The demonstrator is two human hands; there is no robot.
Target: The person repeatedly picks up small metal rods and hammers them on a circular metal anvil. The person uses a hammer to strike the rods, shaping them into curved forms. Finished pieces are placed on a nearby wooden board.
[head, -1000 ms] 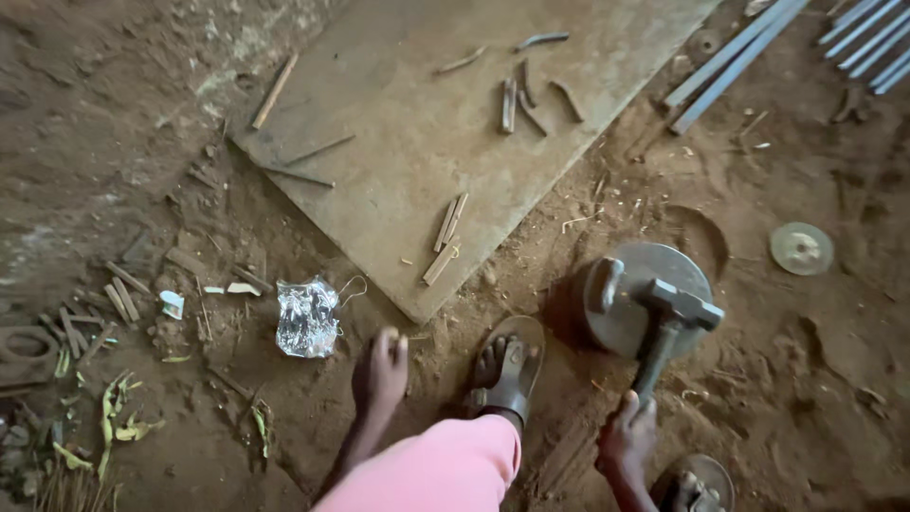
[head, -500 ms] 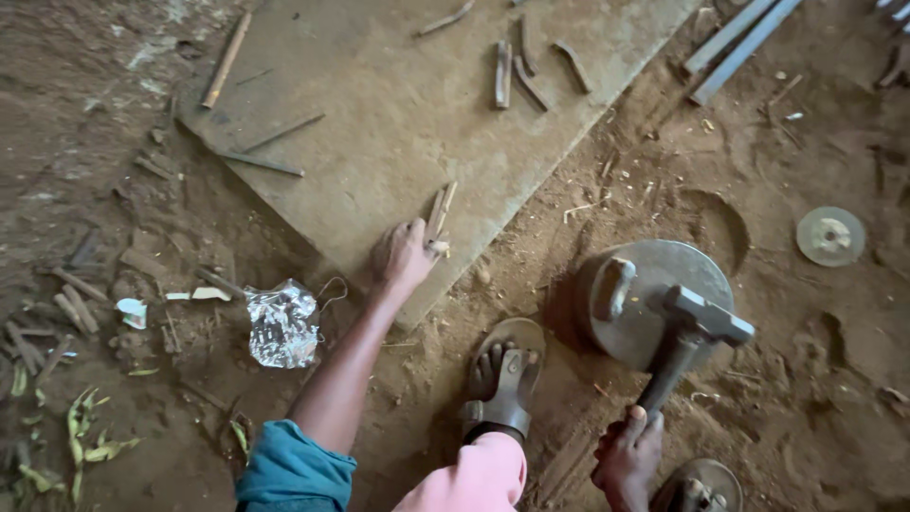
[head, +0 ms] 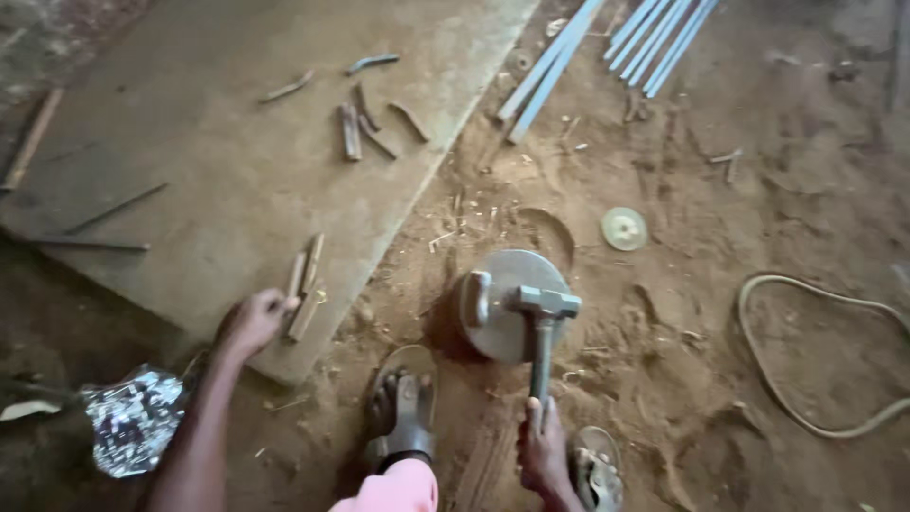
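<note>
Here, your left hand [head: 254,320] pinching short metal rods [head: 305,287] at the slab [head: 218,180] edge, lower left, your right hand [head: 543,453] clenched round the hammer [head: 541,327] handle, head resting on the round metal disc [head: 507,303], bottom centre.

Hammer [head: 542,313] had a dull grey metal head and shaft, scuffed, matt. Round anvil disc [head: 507,303] under it was worn grey metal, faintly sheened. Short rods [head: 305,284] at the left hand [head: 254,320] looked rusty, rough metal. Slab [head: 218,161] was matt, dusty, concrete-like. Ground [head: 720,379] was loose rough dirt. Crumpled foil [head: 133,431] was glossy. Long bars [head: 654,38] were pale smooth metal. Hose [head: 806,360] looked like matt rubber.
</note>
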